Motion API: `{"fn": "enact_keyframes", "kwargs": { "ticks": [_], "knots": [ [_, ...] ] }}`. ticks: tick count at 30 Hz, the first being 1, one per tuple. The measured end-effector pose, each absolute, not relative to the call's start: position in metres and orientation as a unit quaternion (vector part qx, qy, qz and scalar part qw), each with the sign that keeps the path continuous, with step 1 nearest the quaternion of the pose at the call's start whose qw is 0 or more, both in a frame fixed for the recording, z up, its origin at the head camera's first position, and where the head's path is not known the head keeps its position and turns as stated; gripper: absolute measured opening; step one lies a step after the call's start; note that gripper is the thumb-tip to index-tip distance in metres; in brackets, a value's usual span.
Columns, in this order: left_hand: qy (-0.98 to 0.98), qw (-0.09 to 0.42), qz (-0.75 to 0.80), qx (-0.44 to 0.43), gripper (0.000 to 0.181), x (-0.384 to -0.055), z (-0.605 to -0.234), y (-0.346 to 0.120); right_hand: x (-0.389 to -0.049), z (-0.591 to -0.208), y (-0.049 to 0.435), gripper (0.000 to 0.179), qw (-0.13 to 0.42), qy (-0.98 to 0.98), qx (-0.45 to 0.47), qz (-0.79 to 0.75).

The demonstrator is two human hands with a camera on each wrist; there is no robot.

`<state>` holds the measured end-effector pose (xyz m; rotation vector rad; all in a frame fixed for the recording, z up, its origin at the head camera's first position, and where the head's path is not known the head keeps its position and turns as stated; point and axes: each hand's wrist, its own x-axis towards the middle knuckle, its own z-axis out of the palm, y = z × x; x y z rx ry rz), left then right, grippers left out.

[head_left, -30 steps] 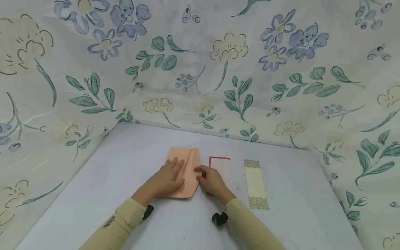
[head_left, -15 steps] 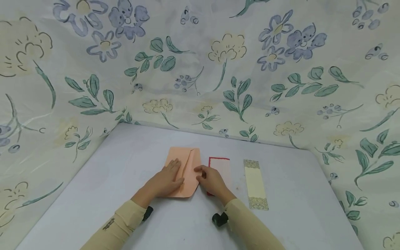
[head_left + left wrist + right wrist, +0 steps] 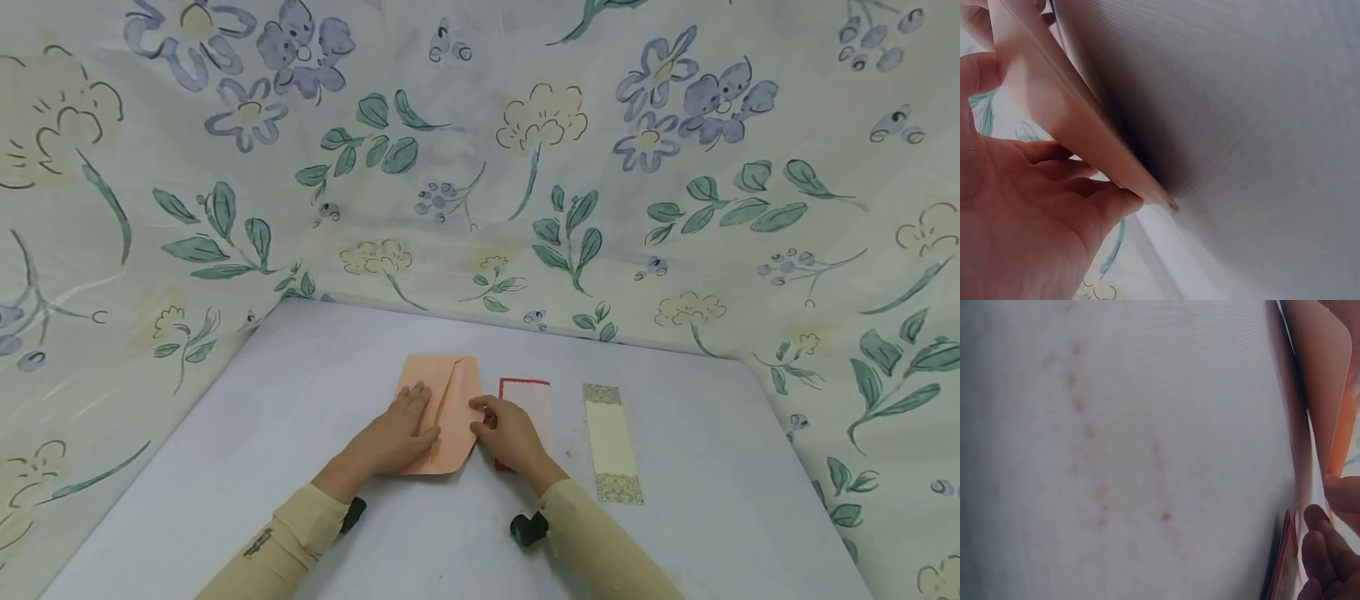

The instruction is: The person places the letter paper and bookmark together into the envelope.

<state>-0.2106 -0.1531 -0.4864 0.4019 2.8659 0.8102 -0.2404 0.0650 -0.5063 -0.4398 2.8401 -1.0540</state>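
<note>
A peach paper envelope lies on the white table in the head view, with a slanting fold running down it. My left hand rests on its left half with fingers outstretched; in the left wrist view the fingertips and thumb of that left hand touch the paper. At the envelope's right edge, my right hand pinches the paper between thumb and curled fingers. The right wrist view catches the right thumb on the envelope, fingers just below. The right hand partly hides a red-edged pale paper piece.
Right of the red-edged paper, a long cream strip with patterned ends lies on the table. Floral sheeting rises behind the table and at both sides. Small brownish spots mark the tabletop in the right wrist view.
My left hand's fingers have slid slightly down and left across the envelope and drawn closer together. The right hand stays at the right edge; the envelope lies nearly where it was.
</note>
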Motion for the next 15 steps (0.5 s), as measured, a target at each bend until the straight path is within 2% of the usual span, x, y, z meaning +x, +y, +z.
{"fn": "enact_keyframes", "kwargs": {
  "ticks": [15],
  "knots": [
    [0.952, 0.065, 0.267, 0.138, 0.071, -0.21, -0.485, -0.1529, -0.24, -0.5059, 0.069, 0.041, 0.017, 0.921, -0.123, -0.37]
  ]
}}
